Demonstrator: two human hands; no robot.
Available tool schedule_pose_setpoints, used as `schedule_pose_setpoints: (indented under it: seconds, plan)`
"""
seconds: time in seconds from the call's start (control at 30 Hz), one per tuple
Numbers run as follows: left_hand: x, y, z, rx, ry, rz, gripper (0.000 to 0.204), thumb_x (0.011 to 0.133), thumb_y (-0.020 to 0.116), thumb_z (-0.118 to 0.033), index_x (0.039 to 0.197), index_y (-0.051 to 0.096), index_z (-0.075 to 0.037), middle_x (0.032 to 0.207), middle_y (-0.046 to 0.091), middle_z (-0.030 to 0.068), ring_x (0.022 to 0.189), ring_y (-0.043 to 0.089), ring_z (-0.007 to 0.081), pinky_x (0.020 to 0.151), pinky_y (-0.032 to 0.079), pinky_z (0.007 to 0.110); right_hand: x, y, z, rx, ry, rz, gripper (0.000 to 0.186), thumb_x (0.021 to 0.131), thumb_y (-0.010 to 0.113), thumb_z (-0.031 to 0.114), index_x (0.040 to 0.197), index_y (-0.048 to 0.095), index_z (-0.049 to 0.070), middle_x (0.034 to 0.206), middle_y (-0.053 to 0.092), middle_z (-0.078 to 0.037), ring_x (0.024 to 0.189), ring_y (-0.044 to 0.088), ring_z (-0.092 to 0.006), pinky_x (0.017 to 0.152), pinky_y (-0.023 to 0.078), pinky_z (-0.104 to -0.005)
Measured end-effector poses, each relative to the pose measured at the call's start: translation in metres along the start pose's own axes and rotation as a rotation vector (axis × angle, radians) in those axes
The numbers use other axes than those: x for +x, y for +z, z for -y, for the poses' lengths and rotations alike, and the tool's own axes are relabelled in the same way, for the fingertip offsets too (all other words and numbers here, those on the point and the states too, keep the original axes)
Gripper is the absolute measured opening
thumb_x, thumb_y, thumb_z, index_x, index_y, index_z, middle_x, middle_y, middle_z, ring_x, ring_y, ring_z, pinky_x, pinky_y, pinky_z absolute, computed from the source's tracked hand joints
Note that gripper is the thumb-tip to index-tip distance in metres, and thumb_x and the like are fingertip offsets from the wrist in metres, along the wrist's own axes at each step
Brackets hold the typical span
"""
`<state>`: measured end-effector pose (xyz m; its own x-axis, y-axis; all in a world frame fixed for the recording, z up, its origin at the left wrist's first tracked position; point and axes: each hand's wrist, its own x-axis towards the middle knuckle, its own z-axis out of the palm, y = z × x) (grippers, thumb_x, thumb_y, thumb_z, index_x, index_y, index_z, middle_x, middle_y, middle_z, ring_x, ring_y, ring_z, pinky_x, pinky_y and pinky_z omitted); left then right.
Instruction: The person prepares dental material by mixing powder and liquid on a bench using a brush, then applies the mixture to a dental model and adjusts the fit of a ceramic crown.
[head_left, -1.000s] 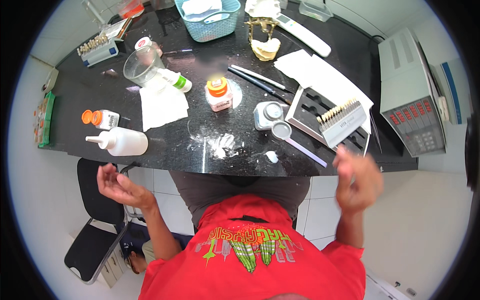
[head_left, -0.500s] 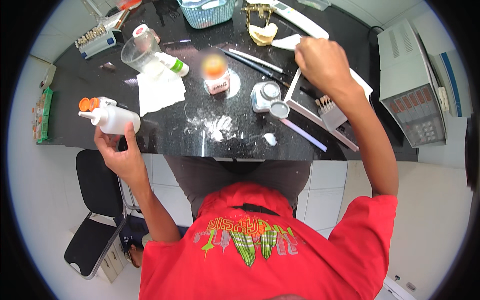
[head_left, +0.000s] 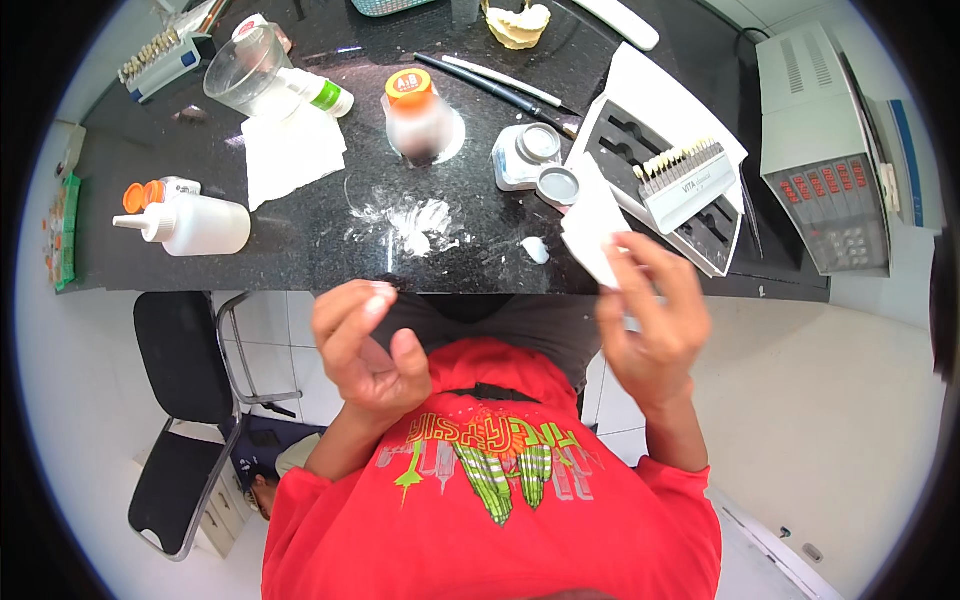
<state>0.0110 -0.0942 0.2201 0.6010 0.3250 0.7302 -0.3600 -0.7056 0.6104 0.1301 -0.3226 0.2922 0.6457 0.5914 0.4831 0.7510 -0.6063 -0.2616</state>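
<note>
A crumpled white tissue (head_left: 596, 228) is pinched in my right hand (head_left: 655, 325), over the front edge of the black counter (head_left: 320, 262). It hides part of the purple-handled tool lying there. My left hand (head_left: 370, 350) hovers just off the same edge, fingers apart and slightly curled, holding nothing. Ahead of the hands, white powder (head_left: 418, 225) is smeared on the counter, with a small white dab (head_left: 536, 250) to its right. A white squeeze bottle (head_left: 208, 226) with a pointed nozzle stands at the left. Behind the powder is an orange-capped jar (head_left: 410, 92).
A tooth shade guide (head_left: 688, 190) lies in an opened white case (head_left: 735, 165) at the right. Left of it are a glass jar (head_left: 512, 160) and brushes (head_left: 490, 92). A dental cast (head_left: 517, 27), clear cup (head_left: 238, 80), paper sheet (head_left: 292, 160) and furnace-like unit (head_left: 820, 150) stand around.
My left hand has let go of the squeeze bottle and come right, toward my body. My right hand has drawn the tissue from the back right to the front edge.
</note>
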Motion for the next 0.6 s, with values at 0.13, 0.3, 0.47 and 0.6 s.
schedule_pose_setpoints:
  seconds: [0.13, 0.3, 0.47, 0.6]
  plan:
    - [0.003, 0.0, -0.003, -0.063, 0.046, 0.104, 0.026, 0.096, 0.06, -0.01, 0.119, 0.055, 0.001, 0.108, 0.058, 0.0167, 0.094, 0.061, 0.0286, 0.082, 0.052, 0.039, -0.005, 0.024, 0.004, -0.008, -0.115, 0.093, 0.05, 0.072, 0.073, 0.003, 0.122, 0.071, 0.005, 0.118, 0.067, -0.009, 0.1, 0.063, -0.0281, 0.083, 0.052, -0.0391]
    - [-0.004, -0.003, -0.008, -0.064, 0.021, 0.121, 0.02, 0.093, 0.06, -0.006, 0.111, 0.061, 0.002, 0.101, 0.062, 0.0167, 0.087, 0.063, 0.0296, 0.074, 0.053, 0.038, -0.007, 0.03, 0.003, -0.023, -0.163, 0.172, 0.054, 0.074, 0.074, 0.005, 0.127, 0.069, 0.009, 0.126, 0.065, -0.008, 0.106, 0.059, -0.028, 0.089, 0.047, -0.0414]
    - [-0.015, -0.005, -0.011, -0.029, -0.048, 0.09, 0.019, 0.091, 0.059, -0.003, 0.11, 0.062, 0.002, 0.101, 0.063, 0.0168, 0.087, 0.063, 0.0293, 0.076, 0.052, 0.039, -0.007, 0.03, 0.003, -0.032, -0.159, 0.197, 0.053, 0.074, 0.074, 0.005, 0.127, 0.07, 0.011, 0.129, 0.064, -0.008, 0.108, 0.059, -0.0287, 0.09, 0.047, -0.0421]
    - [-0.018, -0.006, -0.012, -0.047, -0.093, 0.088, 0.02, 0.09, 0.058, -0.001, 0.11, 0.062, 0.002, 0.102, 0.063, 0.0165, 0.088, 0.063, 0.0293, 0.077, 0.052, 0.039, 0.007, 0.019, -0.002, 0.0, -0.141, 0.107, 0.041, 0.08, 0.074, 0.007, 0.12, 0.073, 0.01, 0.123, 0.066, -0.009, 0.104, 0.061, -0.0278, 0.086, 0.049, -0.0405]
